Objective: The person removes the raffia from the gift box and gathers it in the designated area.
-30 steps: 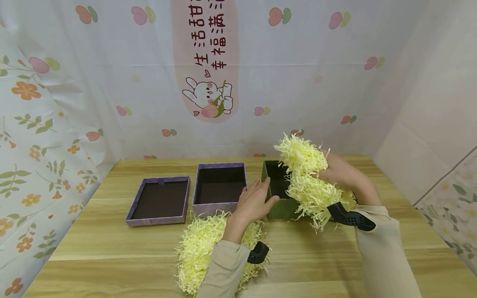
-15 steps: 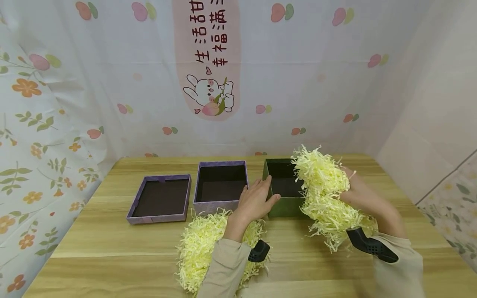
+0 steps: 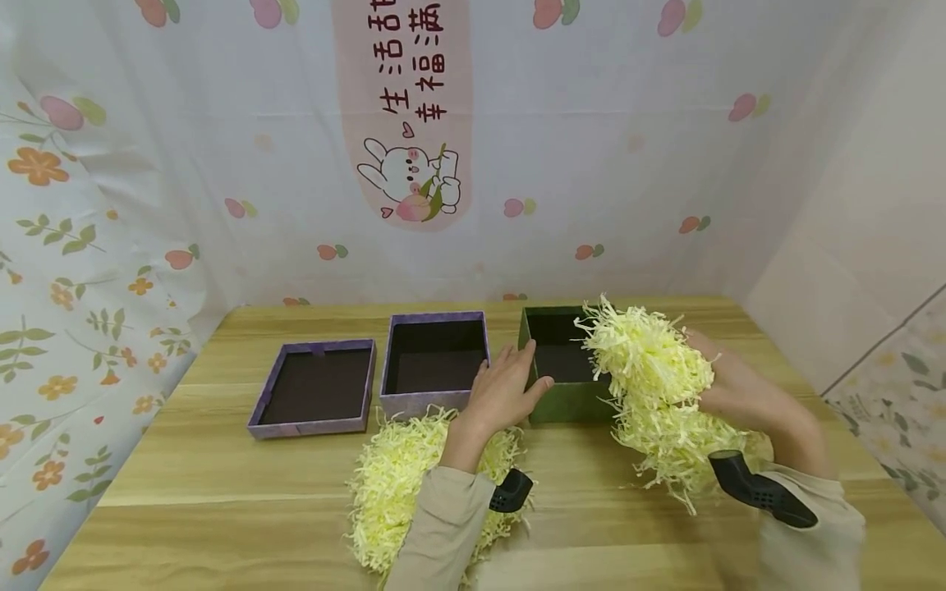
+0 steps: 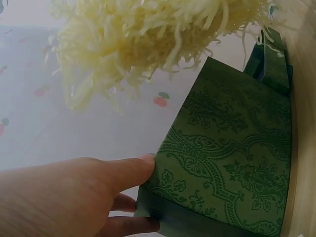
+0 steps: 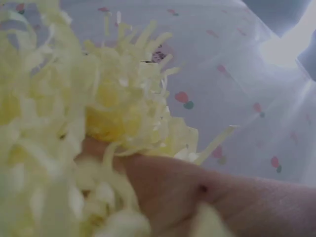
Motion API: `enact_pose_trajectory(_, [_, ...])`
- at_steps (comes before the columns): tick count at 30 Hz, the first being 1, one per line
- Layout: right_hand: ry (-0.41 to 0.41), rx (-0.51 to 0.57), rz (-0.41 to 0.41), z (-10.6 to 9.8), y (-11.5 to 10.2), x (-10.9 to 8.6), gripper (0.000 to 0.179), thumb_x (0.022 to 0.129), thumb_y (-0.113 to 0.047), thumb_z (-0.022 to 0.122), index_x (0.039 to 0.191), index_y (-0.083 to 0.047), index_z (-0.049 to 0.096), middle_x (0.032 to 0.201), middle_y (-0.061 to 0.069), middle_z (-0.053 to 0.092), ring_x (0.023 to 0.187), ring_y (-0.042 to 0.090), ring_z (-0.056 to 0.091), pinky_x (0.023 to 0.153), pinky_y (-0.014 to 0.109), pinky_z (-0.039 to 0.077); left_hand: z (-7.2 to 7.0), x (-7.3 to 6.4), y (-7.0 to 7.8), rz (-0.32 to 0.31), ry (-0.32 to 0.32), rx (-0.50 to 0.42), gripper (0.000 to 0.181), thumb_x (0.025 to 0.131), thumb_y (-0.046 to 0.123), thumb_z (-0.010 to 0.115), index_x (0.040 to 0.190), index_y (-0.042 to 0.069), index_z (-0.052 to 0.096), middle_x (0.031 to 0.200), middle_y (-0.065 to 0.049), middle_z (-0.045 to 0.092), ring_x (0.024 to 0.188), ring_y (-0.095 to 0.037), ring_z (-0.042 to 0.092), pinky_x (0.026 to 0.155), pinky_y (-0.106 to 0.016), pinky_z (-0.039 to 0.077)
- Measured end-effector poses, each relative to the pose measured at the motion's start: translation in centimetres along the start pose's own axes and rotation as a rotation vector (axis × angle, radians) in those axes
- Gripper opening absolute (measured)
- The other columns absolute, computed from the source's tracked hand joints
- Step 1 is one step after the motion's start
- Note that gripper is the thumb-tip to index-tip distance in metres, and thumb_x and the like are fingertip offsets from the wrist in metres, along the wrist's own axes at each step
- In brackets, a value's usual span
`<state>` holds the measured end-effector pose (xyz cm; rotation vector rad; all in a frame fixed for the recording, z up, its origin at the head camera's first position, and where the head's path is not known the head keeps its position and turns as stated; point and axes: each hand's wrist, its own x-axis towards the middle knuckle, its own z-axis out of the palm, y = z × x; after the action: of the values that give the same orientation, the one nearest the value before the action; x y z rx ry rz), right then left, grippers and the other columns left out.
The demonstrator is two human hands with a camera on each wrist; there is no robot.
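My right hand grips a big bunch of pale yellow shredded paper above the right side of an open green box. Strands hang down on both sides of the hand, and its fingertips are buried in them. In the right wrist view the shredded paper covers much of the frame. My left hand rests at the green box's left front corner. The left wrist view has its thumb against the patterned front wall, other fingers round the side.
A second heap of shredded paper lies on the wooden table under my left forearm. Left of the green box stand an open purple box and a shallow purple lid. Another green piece sits beyond the green box.
My right hand has moved right and slightly toward me with the shredded paper, uncovering more of the green box's dark inside. My left hand stays at the box corner.
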<state>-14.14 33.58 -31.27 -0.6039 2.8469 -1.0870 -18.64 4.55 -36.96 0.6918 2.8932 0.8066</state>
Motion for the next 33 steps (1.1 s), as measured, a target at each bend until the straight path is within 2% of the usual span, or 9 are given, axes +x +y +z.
enact_pose_trajectory(4, [-0.036, -0.027, 0.043, -0.2, -0.3, -0.4, 0.092, 0.055, 0.022, 0.046, 0.14, 0.017, 0.012, 0.141, 0.042, 0.008, 0.128, 0.058, 0.007, 0.099, 0.067, 0.011, 0.0, 0.0, 0.0, 0.0, 0.011, 0.002, 0.065, 0.096, 0.042, 0.047, 0.148, 0.01, 0.025, 0.146, -0.007, 0.035, 0.139, -0.026, 0.017, 0.108, -0.054, 0.017])
enact_pose_trajectory(11, [-0.1, -0.118, 0.062, -0.3, -0.5, -0.4, 0.083, 0.054, 0.021, 0.049, 0.133, 0.022, 0.025, 0.137, 0.045, 0.015, 0.124, 0.06, 0.014, 0.096, 0.066, 0.021, -0.1, 0.0, 0.1, -0.001, 0.014, 0.014, 0.065, 0.096, 0.042, 0.047, 0.148, 0.01, 0.025, 0.145, -0.008, 0.037, 0.138, -0.027, 0.02, 0.107, -0.054, 0.018])
enact_pose_trajectory(14, [-0.127, -0.126, 0.074, -0.2, -0.4, -0.4, 0.08, 0.055, 0.02, 0.049, 0.132, 0.021, 0.028, 0.137, 0.044, 0.014, 0.125, 0.06, 0.014, 0.093, 0.061, 0.032, 0.0, 0.0, 0.2, -0.001, 0.013, 0.009, 0.065, 0.096, 0.041, 0.047, 0.148, 0.01, 0.025, 0.145, -0.008, 0.037, 0.138, -0.026, 0.02, 0.107, -0.054, 0.018])
enact_pose_trajectory(16, [-0.139, -0.151, 0.075, -0.2, -0.4, -0.5, 0.08, 0.054, 0.02, 0.049, 0.132, 0.02, 0.029, 0.138, 0.044, 0.015, 0.124, 0.06, 0.016, 0.091, 0.059, 0.036, 0.0, 0.0, 0.2, -0.002, 0.012, 0.007, 0.065, 0.096, 0.041, 0.048, 0.148, 0.01, 0.025, 0.145, -0.007, 0.037, 0.138, -0.026, 0.021, 0.107, -0.054, 0.018])
enact_pose_trajectory(18, [-0.15, -0.174, 0.062, -0.1, -0.4, -0.5, 0.079, 0.054, 0.02, 0.05, 0.131, 0.019, 0.034, 0.138, 0.043, 0.016, 0.123, 0.06, 0.018, 0.083, 0.05, 0.044, 0.0, -0.1, 0.1, -0.004, 0.01, 0.007, 0.064, 0.096, 0.041, 0.048, 0.148, 0.01, 0.025, 0.145, -0.006, 0.036, 0.138, -0.025, 0.021, 0.107, -0.054, 0.018])
enact_pose_trajectory(21, [-0.163, -0.189, 0.025, 0.3, -0.9, -0.4, 0.075, 0.053, 0.02, 0.05, 0.127, 0.016, 0.041, 0.137, 0.042, 0.02, 0.122, 0.059, 0.023, 0.085, 0.052, 0.043, 0.0, -0.1, 0.1, -0.005, 0.009, 0.014, 0.064, 0.097, 0.041, 0.047, 0.148, 0.01, 0.025, 0.145, -0.006, 0.037, 0.137, -0.025, 0.023, 0.107, -0.054, 0.018])
enact_pose_trajectory(23, [-0.179, -0.185, 0.002, 0.8, -1.4, -0.1, 0.071, 0.054, 0.021, 0.05, 0.124, 0.012, 0.046, 0.138, 0.04, 0.023, 0.124, 0.057, 0.024, 0.082, 0.048, 0.045, 0.0, -0.1, 0.1, -0.002, 0.011, 0.022, 0.063, 0.097, 0.04, 0.047, 0.148, 0.01, 0.025, 0.145, -0.006, 0.037, 0.137, -0.025, 0.024, 0.107, -0.054, 0.019])
enact_pose_trajectory(29, [-0.302, -0.191, -0.026, 2.7, -3.2, 1.3, 0.065, 0.06, 0.021, 0.05, 0.122, 0.002, 0.053, 0.137, 0.036, 0.031, 0.125, 0.052, 0.027, 0.08, 0.043, 0.043, -0.2, -0.2, 0.1, -0.005, 0.0, 0.008, 0.062, 0.096, 0.029, 0.052, 0.149, 0.011, 0.024, 0.145, -0.007, 0.037, 0.136, -0.024, 0.025, 0.108, -0.053, 0.017])
enact_pose_trajectory(33, [-0.354, -0.214, -0.037, 3.9, -3.9, 1.7, 0.063, 0.059, 0.02, 0.053, 0.12, 0.003, 0.056, 0.134, 0.034, 0.036, 0.123, 0.051, 0.033, 0.08, 0.042, 0.043, 0.0, -0.2, 0.2, -0.008, -0.007, 0.008, 0.063, 0.097, 0.034, 0.05, 0.149, 0.013, 0.022, 0.146, -0.006, 0.036, 0.136, -0.024, 0.025, 0.108, -0.053, 0.017])
